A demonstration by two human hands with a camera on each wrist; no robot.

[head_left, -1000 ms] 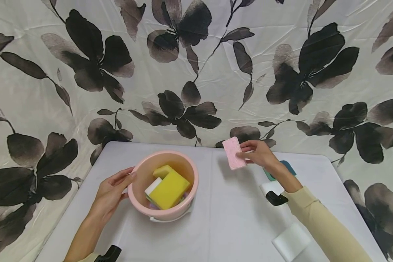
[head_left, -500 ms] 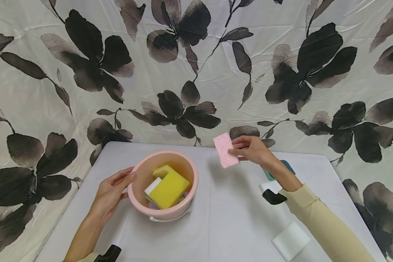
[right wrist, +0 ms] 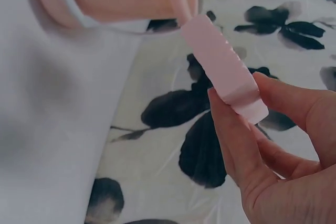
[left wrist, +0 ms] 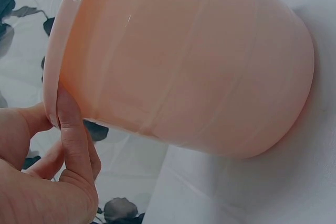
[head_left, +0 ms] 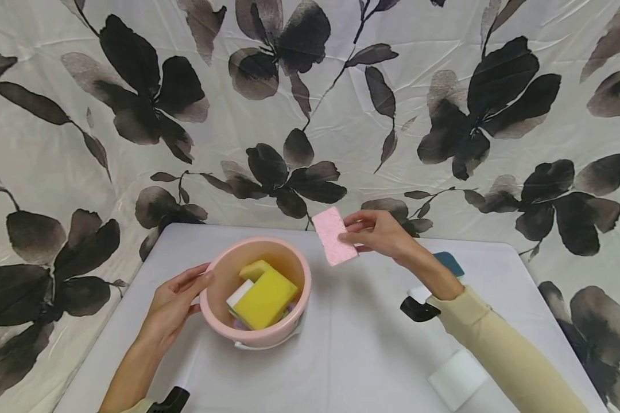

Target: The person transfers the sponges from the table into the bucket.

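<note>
- Your right grip pinches one pink sponge above the bench, just beside the one pink bucket.
- Your left grip holds its rim.

Counted: one pink bucket on one white table. Inside the bucket, two yellow sponges, one large and one smaller behind it, plus one white sponge; bits of others underneath, too hidden to number. One pink sponge up in the air, pinched. One white sponge flat on the table near its right edge. One teal sponge further back. Two hands: one left hand, one right hand. One floral backdrop cloth.
</note>
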